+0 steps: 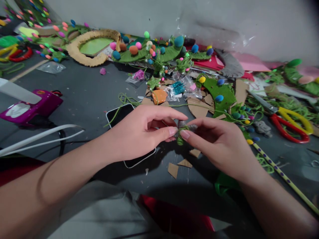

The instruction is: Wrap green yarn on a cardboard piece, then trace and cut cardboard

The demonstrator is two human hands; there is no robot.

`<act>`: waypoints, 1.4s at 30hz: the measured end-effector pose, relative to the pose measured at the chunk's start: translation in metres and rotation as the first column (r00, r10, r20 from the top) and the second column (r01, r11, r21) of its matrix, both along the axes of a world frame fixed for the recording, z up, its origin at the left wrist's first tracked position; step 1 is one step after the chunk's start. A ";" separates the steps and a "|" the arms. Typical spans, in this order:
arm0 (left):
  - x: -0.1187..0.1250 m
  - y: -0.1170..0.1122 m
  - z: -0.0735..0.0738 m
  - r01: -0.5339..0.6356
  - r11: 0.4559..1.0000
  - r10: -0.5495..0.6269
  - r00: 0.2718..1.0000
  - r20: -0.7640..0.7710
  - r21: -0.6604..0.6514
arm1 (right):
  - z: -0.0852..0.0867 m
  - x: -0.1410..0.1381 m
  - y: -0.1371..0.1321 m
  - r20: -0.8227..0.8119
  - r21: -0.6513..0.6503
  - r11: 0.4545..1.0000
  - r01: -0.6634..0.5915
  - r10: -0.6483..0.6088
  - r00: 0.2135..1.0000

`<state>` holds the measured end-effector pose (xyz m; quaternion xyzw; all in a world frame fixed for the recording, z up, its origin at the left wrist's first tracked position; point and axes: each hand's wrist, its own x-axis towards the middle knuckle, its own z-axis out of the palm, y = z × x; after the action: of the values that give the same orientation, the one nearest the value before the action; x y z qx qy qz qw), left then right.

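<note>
Left hand, right hand pinch green-wrapped piece; clear bag holds teal bits.

Phone on dark table, red-yellow scissors right, magenta tool left, cardboard scraps

the scene is viewed from one head-worn camera, aimed forward and down. the left hand and right hand are framed close, with the wall faced beyond.
</note>
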<state>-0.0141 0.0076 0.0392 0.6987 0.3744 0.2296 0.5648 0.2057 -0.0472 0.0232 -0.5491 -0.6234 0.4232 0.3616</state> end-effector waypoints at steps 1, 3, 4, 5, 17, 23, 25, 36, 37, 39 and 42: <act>0.000 0.000 0.000 -0.001 1.000 0.001 1.000 -0.002 -0.002 | 0.000 0.000 0.000 -0.002 0.002 1.000 -0.002 0.002 1.000; 0.000 0.001 0.000 -0.001 1.000 0.001 1.000 -0.003 -0.003 | -0.001 0.000 0.000 -0.008 0.003 1.000 -0.004 0.004 1.000; 0.000 0.001 0.000 -0.001 1.000 0.001 1.000 -0.004 -0.002 | -0.001 -0.001 0.000 -0.010 0.001 1.000 -0.007 0.007 1.000; 0.000 0.001 0.000 -0.002 1.000 0.002 1.000 -0.003 0.000 | -0.001 -0.001 0.000 -0.011 -0.002 1.000 -0.008 0.008 1.000; 0.000 0.000 -0.001 0.005 1.000 -0.005 1.000 -0.008 0.025 | -0.001 0.001 -0.001 0.002 0.009 1.000 -0.007 0.007 1.000; 0.000 0.000 -0.002 -0.002 0.999 0.001 1.000 0.005 0.038 | -0.002 0.000 0.001 0.005 0.017 1.000 -0.016 0.016 1.000; 0.000 0.001 -0.001 0.001 0.999 -0.001 1.000 0.010 0.036 | -0.001 -0.001 0.001 0.000 0.011 1.000 -0.015 0.015 1.000; 0.000 0.001 -0.005 0.005 0.999 -0.006 1.000 0.014 0.040 | -0.001 0.000 0.000 0.009 0.027 0.999 -0.017 0.017 1.000; -0.001 0.001 -0.005 0.007 0.999 -0.008 1.000 0.019 0.042 | -0.001 0.000 0.001 0.010 0.027 1.000 -0.016 0.016 1.000; -0.001 0.001 -0.005 0.010 0.999 -0.011 0.999 0.031 0.043 | -0.002 0.000 0.001 0.012 0.026 1.000 -0.014 0.014 1.000; -0.002 0.000 -0.005 0.003 0.999 -0.004 0.999 0.037 0.043 | -0.002 -0.001 0.001 0.010 0.025 1.000 -0.015 0.014 1.000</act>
<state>-0.0157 0.0073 0.0342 0.7071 0.3576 0.2493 0.5568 0.2052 -0.0461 0.0216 -0.5420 -0.6345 0.4151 0.3623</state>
